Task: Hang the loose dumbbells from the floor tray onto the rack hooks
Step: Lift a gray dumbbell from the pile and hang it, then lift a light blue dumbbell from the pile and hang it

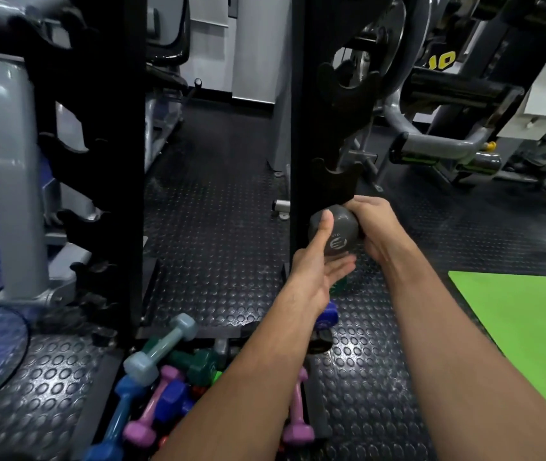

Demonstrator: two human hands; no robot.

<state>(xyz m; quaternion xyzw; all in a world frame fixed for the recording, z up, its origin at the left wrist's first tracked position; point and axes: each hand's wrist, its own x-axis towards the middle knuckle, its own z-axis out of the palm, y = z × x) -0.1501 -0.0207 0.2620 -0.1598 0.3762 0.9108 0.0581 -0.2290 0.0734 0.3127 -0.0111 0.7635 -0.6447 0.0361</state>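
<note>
The grey dumbbell point(335, 232) is grasped by the right hand point(376, 224), steadied by the open left hand point(318, 277); the rack hook point(338, 176) lies directly above the grip.

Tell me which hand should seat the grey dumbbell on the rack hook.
Right, probably. The right hand grips the grey dumbbell beside the rack hook. The left hand only supports its end with open fingers.

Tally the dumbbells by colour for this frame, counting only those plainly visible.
Grey vinyl-coated dumbbell, between left hand and right hand: 1
Pale blue-grey dumbbell: 1
Dark green dumbbell: 1
Pink dumbbells: 2
Blue dumbbells: 3
Total: 8; other bits in the pile are too hidden to count.
</note>
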